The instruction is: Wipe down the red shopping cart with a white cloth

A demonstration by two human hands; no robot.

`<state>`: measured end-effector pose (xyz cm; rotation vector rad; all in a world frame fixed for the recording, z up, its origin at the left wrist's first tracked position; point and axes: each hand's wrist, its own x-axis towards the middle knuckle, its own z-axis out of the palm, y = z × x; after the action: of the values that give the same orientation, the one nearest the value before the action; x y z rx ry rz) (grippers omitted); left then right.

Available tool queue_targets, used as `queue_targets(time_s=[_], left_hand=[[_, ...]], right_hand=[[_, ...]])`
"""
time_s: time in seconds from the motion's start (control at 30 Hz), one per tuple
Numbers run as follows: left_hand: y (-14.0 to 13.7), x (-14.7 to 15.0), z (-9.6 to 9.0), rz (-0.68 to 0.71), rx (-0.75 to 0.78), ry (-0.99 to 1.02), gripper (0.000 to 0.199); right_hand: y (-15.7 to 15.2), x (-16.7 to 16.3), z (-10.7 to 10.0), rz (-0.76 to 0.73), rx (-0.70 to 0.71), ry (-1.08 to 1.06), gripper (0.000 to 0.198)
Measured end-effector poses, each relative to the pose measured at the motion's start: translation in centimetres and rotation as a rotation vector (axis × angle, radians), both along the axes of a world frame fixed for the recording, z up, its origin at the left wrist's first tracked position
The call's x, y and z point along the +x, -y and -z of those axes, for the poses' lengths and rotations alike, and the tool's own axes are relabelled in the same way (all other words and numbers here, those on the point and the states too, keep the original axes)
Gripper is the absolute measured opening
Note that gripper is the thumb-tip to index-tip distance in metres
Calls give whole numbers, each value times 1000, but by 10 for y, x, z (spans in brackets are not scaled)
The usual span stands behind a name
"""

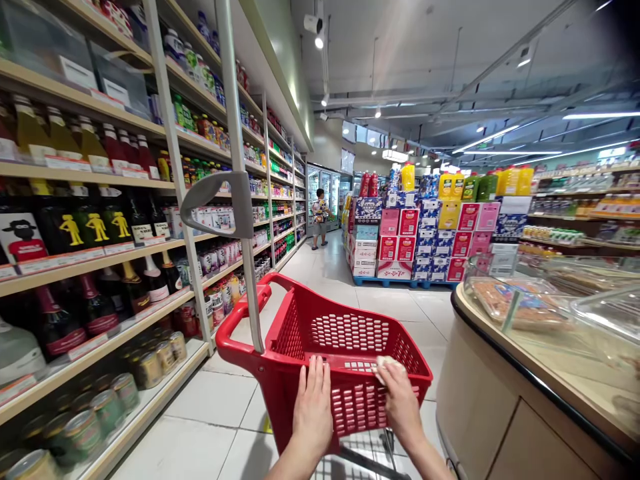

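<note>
Shopping cart: both hands at the near rim of the basket

We locate the red cart (pixel 290 363) at near centre, standing on the tiled floor (pixel 195 433) between the shelving (pixel 165 387) on the left and the curved desk (pixel 475 373) on the right. Its perforated basket opens upward. At the left end we identify the red handlebar (pixel 227 330) and a grey upright pole (pixel 249 287), which carries a looped grey handle (pixel 240 207).

Left hand (pixel 313 407): we place it at the middle of the basket's near rim. The grip is flat and unclosed, with the fingers straight, side by side and pointing away from us; the fingertips reach the rim.

Right hand (pixel 399 393): we place it farther right along the same rim. The grip is closed on a white wad (pixel 387 361) held at the fingertips. We cannot tell whether the wad is cloth or paper.

Surroundings: on the desk we note clear plastic packs (pixel 520 300). The shelving holds dark bottles (pixel 85 227) at mid height and cans (pixel 107 407) on its lowest level. On the far side, stacked cartons (pixel 400 243) stand on a blue pallet (pixel 410 283), with bottles of yellow and green liquid (pixel 453 187) on top. Left of the stack, we observe a person (pixel 319 217) in the aisle.
</note>
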<state>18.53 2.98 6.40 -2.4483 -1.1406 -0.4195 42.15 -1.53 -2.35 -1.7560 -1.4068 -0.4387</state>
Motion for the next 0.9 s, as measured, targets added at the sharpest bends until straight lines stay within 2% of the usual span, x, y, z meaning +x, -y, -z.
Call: queue_targets(time_s=[0.1, 0.23, 0.33, 0.4, 0.5, 0.53, 0.6, 0.67, 0.77, 0.87, 0.9], left_hand=[[-2, 7, 6, 10, 18, -9, 52], [-8, 17, 12, 21, 13, -33, 53], [-6, 26, 9, -3, -30, -38, 54], [-4, 24, 0, 64, -86, -23, 54], [-6, -7, -25, 176, -92, 90, 52], [-9, -23, -34, 153, -43, 161, 52], [-18, -58, -52, 18, 93, 314, 49], [-28, -87, -66, -126, 180, 417, 49], [-39, -104, -76, -143, 120, 370, 46], [-42, -97, -77, -99, 33, 281, 39], [-42, -94, -76, -101, 24, 274, 39]], right_hand=[[-8, -8, -3, -90, 8, 11, 57], [-17, -12, -16, 16, 28, -67, 54], [-29, -42, -27, -123, 28, -46, 54], [-34, -56, -32, -213, 11, -30, 56], [-30, -41, -32, -171, -45, -69, 56], [-26, -29, -31, -136, -64, -85, 55], [-20, -8, -29, -77, -86, -108, 51], [-19, -5, -32, -57, -88, -126, 49], [-30, -52, -50, -133, -14, -154, 48], [-48, -133, -77, -369, 134, -161, 51], [-53, -158, -85, -404, 199, -171, 52]])
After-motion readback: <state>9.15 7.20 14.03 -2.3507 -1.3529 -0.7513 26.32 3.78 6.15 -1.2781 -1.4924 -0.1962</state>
